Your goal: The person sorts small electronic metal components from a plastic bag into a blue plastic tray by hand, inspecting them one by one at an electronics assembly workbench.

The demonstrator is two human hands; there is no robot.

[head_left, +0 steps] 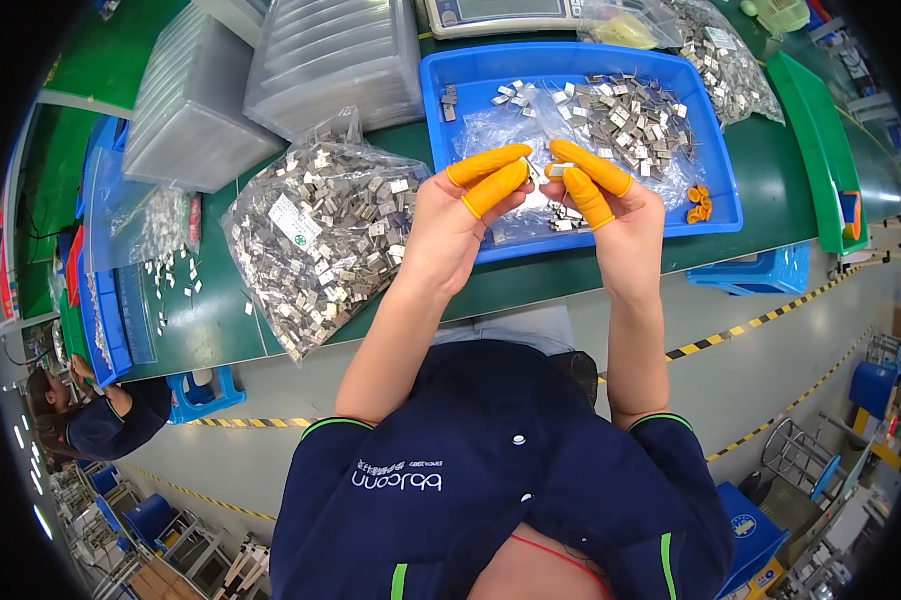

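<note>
Above the near side of a blue tray (722,160), my two hands are close together, with orange finger cots on thumbs and forefingers. My left hand (448,222) pinches a small silvery metal part (534,172) between its covered fingertips, which partly hide it. A similar small rectangular metal part (560,171) sits between the thumb and forefinger of my right hand (630,215). Inside the tray, a heap of small metal parts with thin leads (635,130) lies beside a crumpled clear plastic bag (500,130). Spare orange finger cots (699,205) rest in the tray's right corner.
Left of the tray lies a full clear bag of metal parts (320,225). Stacked clear plastic trays (335,70) stand behind it. A scale (500,14) and another bag of parts (725,65) are at the back. A green bin (810,150) stands right. A co-worker (110,420) sits far left.
</note>
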